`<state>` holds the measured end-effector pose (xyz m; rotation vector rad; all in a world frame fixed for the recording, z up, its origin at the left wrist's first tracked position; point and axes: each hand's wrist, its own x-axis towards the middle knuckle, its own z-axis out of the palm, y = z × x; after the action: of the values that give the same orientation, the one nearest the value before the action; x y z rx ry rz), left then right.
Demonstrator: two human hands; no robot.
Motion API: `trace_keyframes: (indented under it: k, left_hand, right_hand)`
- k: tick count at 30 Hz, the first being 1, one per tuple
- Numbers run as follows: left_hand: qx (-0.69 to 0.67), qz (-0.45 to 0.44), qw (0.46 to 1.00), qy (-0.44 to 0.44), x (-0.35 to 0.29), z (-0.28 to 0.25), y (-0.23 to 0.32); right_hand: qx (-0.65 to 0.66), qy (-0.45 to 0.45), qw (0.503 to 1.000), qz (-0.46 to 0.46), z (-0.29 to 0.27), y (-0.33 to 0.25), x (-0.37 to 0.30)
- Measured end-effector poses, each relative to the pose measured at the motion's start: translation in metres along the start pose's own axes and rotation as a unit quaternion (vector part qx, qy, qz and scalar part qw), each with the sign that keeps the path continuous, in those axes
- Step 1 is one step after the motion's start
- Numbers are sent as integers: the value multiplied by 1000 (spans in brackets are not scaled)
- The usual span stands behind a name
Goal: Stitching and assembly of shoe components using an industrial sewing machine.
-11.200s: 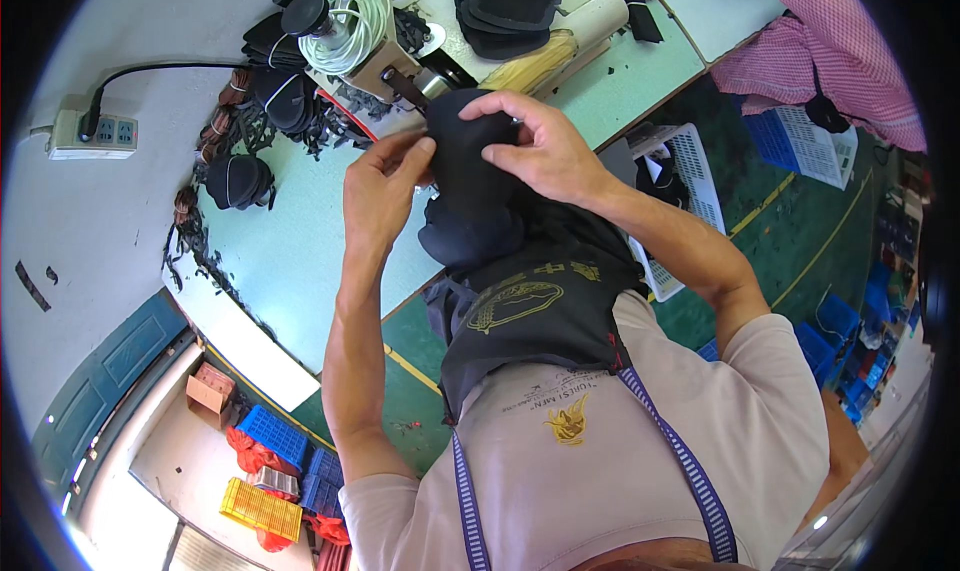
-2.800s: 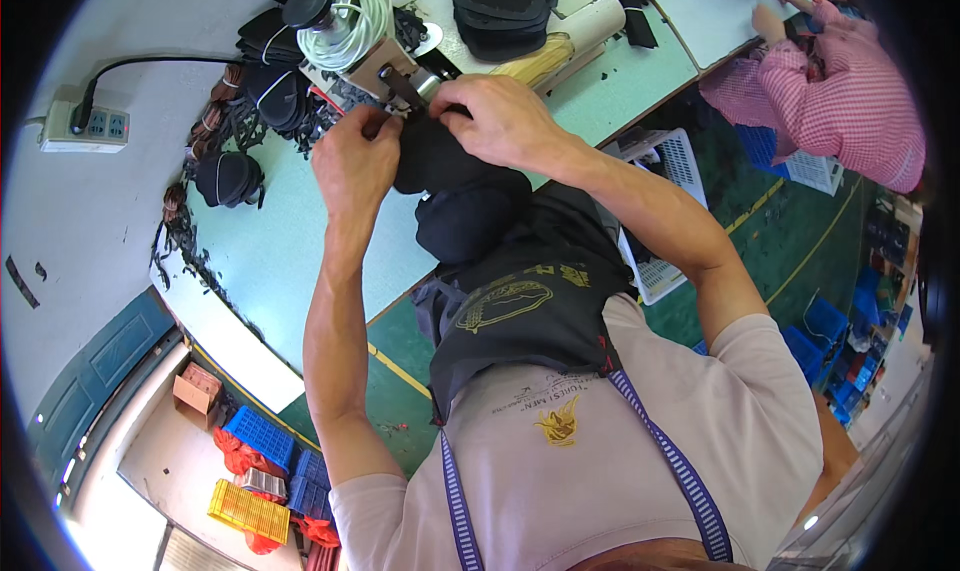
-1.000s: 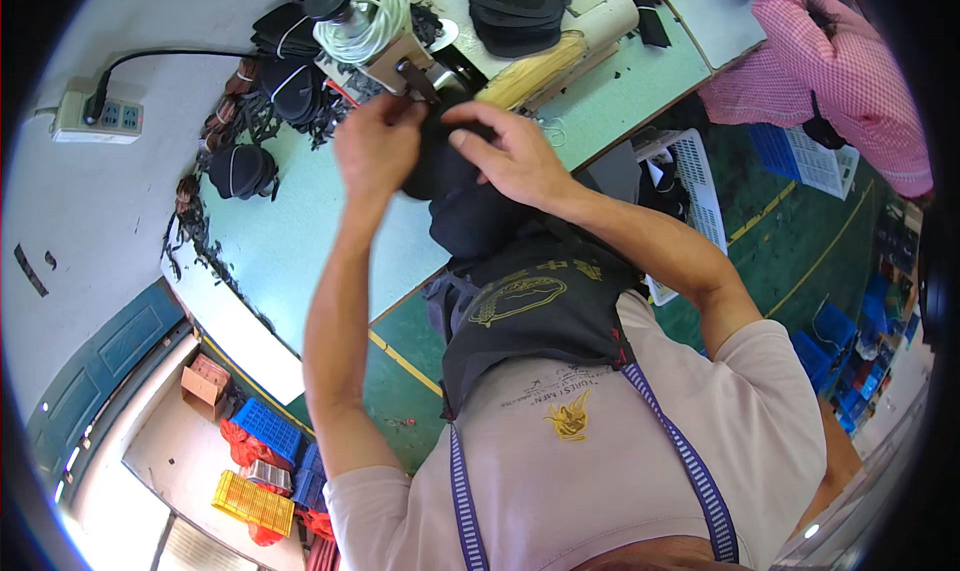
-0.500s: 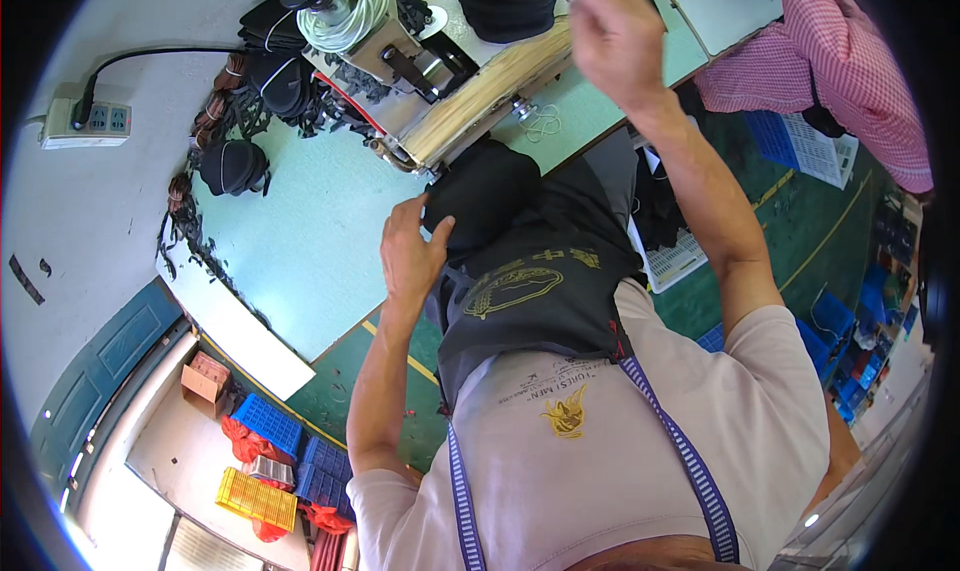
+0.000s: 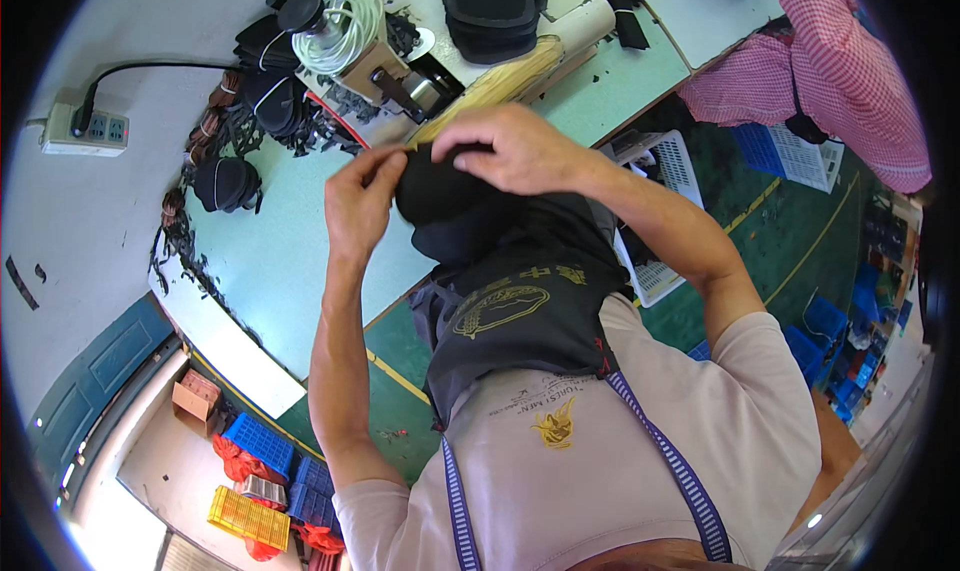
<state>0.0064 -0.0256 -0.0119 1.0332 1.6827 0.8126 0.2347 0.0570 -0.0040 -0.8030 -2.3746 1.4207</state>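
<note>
A rounded black fabric piece (image 5: 437, 193) is held up over my lap, just in front of the machine. My left hand (image 5: 360, 199) pinches its left edge between thumb and fingers. On its upper right side, my right hand (image 5: 520, 151) closes its curled fingers over the edge. The sewing machine (image 5: 440, 93), with a wood-patterned arm, stands right beyond both hands; its working end is partly hidden by them. A dark apron (image 5: 520, 306) covers my lap below the piece.
Stacked black pieces (image 5: 493, 16) rest by the machine arm. A tied black bundle (image 5: 227, 184) and dark scraps lie at the table's left on the pale green top (image 5: 290, 261). A white crate (image 5: 675, 171) stands right; a person in a pink checked sleeve (image 5: 835, 81) is beyond.
My right hand has come down from above the machine arm onto the black piece. My left hand has moved slightly up and left, lifting the piece's edge.
</note>
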Motion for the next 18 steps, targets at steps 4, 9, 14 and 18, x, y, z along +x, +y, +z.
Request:
trace_keyframes:
  k: [4,9,14,18]
  left_hand:
    - [75,-18,994,81,21,3,11]
    - [203,-9,972,121,28,10,31]
    - [243,-29,963,112,37,9,30]
    - [200,27,969,145,27,26,21]
  right_hand:
    - [53,82,993,61,-7,7,13]
    - [-46,98,988,109,3,11,26]
    - [-121,131,981,75,3,0,35]
    - [-211,162,960,91,-25,-9,25]
